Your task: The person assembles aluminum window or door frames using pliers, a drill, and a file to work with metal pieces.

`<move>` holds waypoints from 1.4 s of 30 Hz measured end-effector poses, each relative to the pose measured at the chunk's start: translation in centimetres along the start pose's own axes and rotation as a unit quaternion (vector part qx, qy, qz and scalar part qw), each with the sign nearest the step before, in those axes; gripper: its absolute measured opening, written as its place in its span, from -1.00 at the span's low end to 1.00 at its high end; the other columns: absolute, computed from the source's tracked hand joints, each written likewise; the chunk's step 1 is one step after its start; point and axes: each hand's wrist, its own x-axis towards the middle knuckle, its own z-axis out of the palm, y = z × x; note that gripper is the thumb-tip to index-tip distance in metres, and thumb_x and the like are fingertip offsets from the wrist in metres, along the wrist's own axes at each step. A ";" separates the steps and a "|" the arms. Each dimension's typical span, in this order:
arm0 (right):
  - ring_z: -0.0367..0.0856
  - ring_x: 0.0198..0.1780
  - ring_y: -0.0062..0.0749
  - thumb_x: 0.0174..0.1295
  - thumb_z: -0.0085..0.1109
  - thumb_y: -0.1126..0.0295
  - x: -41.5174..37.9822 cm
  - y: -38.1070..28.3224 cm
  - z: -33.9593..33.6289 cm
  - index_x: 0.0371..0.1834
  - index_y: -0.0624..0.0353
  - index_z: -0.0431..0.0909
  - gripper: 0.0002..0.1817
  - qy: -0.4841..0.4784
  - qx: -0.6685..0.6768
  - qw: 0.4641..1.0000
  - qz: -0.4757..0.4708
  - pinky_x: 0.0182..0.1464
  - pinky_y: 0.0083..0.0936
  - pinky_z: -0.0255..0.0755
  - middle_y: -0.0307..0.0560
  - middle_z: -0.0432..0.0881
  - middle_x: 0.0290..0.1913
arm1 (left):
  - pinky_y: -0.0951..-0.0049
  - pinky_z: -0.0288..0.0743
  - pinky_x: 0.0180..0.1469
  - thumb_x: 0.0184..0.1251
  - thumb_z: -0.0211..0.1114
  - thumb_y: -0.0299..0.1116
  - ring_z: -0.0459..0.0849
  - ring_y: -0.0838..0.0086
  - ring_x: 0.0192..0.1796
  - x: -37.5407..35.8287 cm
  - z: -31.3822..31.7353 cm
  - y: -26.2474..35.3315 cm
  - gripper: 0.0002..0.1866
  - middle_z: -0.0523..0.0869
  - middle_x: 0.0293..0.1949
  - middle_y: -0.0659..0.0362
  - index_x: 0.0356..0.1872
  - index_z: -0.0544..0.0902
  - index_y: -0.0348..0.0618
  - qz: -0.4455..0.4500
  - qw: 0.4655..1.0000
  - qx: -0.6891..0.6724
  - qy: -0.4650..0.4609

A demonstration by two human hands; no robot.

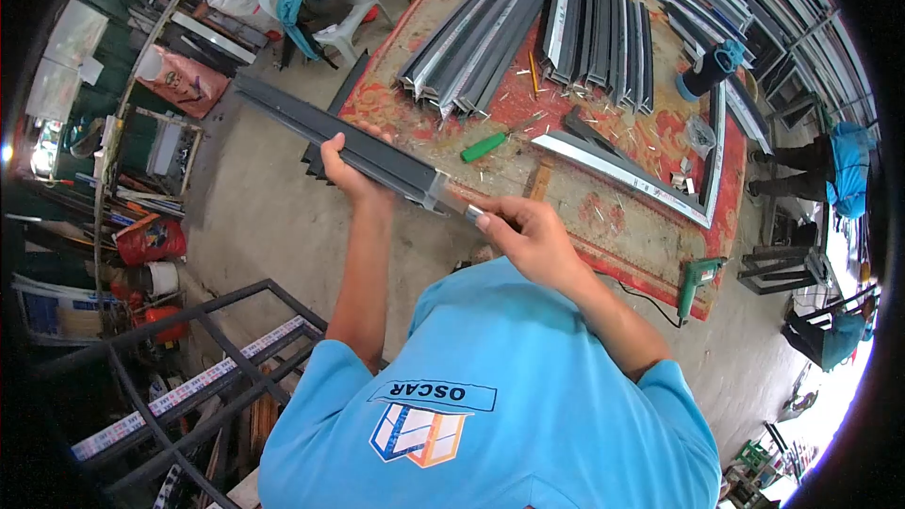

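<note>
My left hand (356,172) is wrapped around a long dark grey metal profile (311,123), held slanting across in front of me, its cut end (436,190) toward my right hand. My right hand (533,238) grips a narrow, flat blade-like tool (459,201) with a shiny piece near the fingers; its tip is at the profile's cut end. The exact kind of tool is too blurred to tell. On the table beyond lies a green-handled tool (484,148) with a thin blade.
Bundles of grey profiles (476,38) lie on the red-patterned table (603,217), with a mitred frame corner (650,187), a dark bottle (707,73), a pencil (534,73) and a green glue gun (699,285). A metal frame (203,377) stands lower left. Other people (848,170) are at the right.
</note>
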 end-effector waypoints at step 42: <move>0.71 -0.30 -0.16 0.35 0.13 0.35 0.3 -0.8 1.3 0.12 0.41 0.58 -0.62 -0.015 -0.020 0.998 -0.051 -0.16 -0.31 0.53 0.29 0.70 -0.27 | 0.18 0.54 -0.28 0.17 0.01 -0.01 0.62 0.20 -0.32 1.0 -3.0 1.9 -0.56 0.63 -0.35 0.05 -0.25 0.51 -0.25 -0.012 0.999 0.002 0.041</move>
